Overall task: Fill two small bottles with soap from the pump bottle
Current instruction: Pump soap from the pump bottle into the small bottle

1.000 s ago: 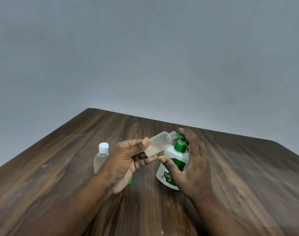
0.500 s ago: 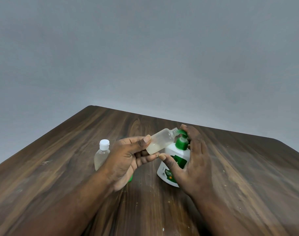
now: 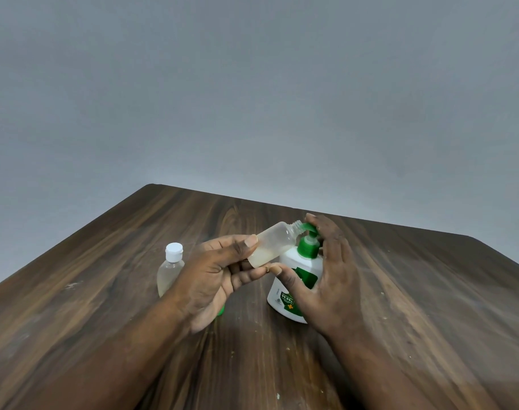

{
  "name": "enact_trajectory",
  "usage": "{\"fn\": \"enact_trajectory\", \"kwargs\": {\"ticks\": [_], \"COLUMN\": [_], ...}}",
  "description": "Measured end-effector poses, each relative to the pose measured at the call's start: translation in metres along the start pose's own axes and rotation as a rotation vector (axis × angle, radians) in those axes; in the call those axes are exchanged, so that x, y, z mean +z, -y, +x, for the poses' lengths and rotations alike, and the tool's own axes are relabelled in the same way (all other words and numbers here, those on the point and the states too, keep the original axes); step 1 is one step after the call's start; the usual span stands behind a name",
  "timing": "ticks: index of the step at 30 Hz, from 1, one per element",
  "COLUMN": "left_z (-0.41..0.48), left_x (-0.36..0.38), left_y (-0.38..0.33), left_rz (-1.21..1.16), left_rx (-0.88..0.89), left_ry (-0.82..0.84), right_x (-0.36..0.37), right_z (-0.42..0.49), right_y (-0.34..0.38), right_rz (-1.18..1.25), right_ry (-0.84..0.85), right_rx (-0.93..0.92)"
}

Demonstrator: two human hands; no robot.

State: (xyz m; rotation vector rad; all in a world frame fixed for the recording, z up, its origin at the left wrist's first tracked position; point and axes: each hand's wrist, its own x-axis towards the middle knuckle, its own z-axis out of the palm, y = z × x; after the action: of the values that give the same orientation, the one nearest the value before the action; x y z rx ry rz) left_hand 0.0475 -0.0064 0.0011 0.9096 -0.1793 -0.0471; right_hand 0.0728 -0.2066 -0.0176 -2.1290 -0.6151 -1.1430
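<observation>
left fingers (image 3: 240, 247) pinch open bottle (image 3: 274, 244) | right fingers (image 3: 335, 247) grip pump bottle (image 3: 299, 261) | capped bottle (image 3: 169, 270) behind left wrist

"99.99%" on the pump bottle (image 3: 284, 294) label, other print too small

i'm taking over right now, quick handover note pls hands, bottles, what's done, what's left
Left hand holds the open small bottle tilted, mouth at the pump nozzle.
Right hand grips the pump bottle, fingers over the green pump head, thumb on the label.
Capped small bottle stands on the table left of the hands, pale liquid inside.
Done: that one looks filled and capped; the open one has soap only at its bottom.
Left: pump until full, then cap it.
</observation>
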Motion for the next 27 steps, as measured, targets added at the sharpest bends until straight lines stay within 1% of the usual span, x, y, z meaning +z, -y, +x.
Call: {"fn": "enact_trajectory", "kwargs": {"ticks": [8,16,23,27], "left_z": [-0.0034,-0.0036,-0.0019,-0.0006], "left_x": [0.0012,0.0001,-0.0008,-0.0014], "left_y": [-0.0033,-0.0014,-0.0029,-0.0007], "left_rz": [0.017,0.043,0.041,0.056], "left_rx": [-0.035,-0.065,-0.056,-0.041], "left_ry": [0.056,0.015,0.031,-0.013], "right_x": [0.0004,0.0000,-0.0046,-0.0071], "right_z": [-0.0010,-0.0079,-0.0021,-0.0004], "right_y": [0.0007,-0.0001,-0.0002,-0.0004], "right_rz": [0.013,0.061,0.080,0.082], "right_ry": [-0.005,0.008,0.038,0.045], "right_rx": [-0.002,-0.005,0.025,0.028]}}
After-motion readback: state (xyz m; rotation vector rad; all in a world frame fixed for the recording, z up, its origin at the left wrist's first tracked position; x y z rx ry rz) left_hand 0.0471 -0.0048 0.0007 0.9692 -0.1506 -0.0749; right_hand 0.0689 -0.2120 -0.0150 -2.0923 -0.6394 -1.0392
